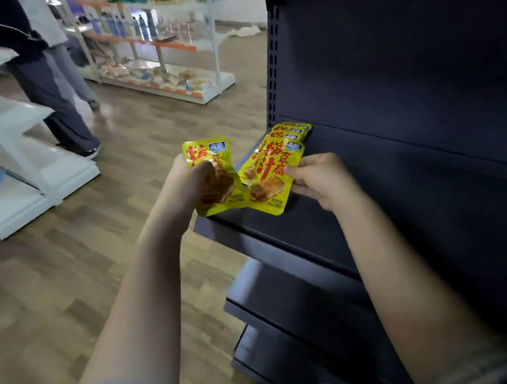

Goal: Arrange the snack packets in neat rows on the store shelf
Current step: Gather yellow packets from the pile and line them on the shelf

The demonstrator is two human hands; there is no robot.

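The left hand (pixel 188 180) grips a yellow packet (pixel 213 180) with curled fingers, and holds it in the air just left of the dark shelf (pixel 328 227); its lower corner comes close to the shelf edge, but I cannot tell if it touches. The right hand (pixel 323 181) pinches the right edge of a second packet (pixel 268 177), thumb above and fingers below; this packet lies tilted at the front of a row (pixel 291 134) of the same yellow packets, which overlap one another and run back to the rear panel (pixel 387 52) at the left end of the shelf. The two held packets are just beside each other, their near edges almost meeting. Under this shelf there are two more dark shelves (pixel 288 297); to the left the floor (pixel 65 258) is of wood; a white rack (pixel 25 172) stands at the far left, another person (pixel 47 88) stands behind it, and white shelving (pixel 161 45) with bottles and goods is further back.
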